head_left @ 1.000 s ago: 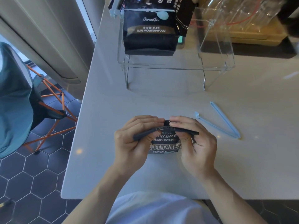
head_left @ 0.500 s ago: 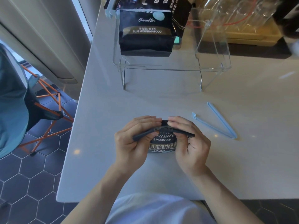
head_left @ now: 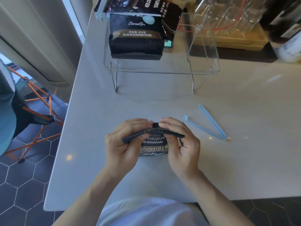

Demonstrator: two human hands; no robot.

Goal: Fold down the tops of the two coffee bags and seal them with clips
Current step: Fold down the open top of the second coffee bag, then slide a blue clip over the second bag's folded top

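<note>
A small black coffee bag (head_left: 153, 146) stands on the white table near its front edge. A dark grey clip (head_left: 130, 138) runs across the bag's folded top. My left hand (head_left: 121, 144) grips the clip's left half and my right hand (head_left: 179, 142) presses its right half, fingertips almost meeting on top. A second black coffee bag (head_left: 136, 38) stands on a clear acrylic shelf (head_left: 162, 71) at the back, a light blue clip (head_left: 101, 15) across its top. An open light blue clip (head_left: 210, 124) lies on the table right of my hands.
The white table (head_left: 244, 160) ends at the left, with dark hexagon floor tiles beyond it. A teal chair with orange legs (head_left: 29, 111) stands there. Clear containers and a wooden tray (head_left: 228, 30) sit at the back right, beside a dark appliance (head_left: 283, 18).
My hands and the bag stay in the same place on the table; my fingertips have closed slightly over the clip's middle. The view has shifted a little.
</note>
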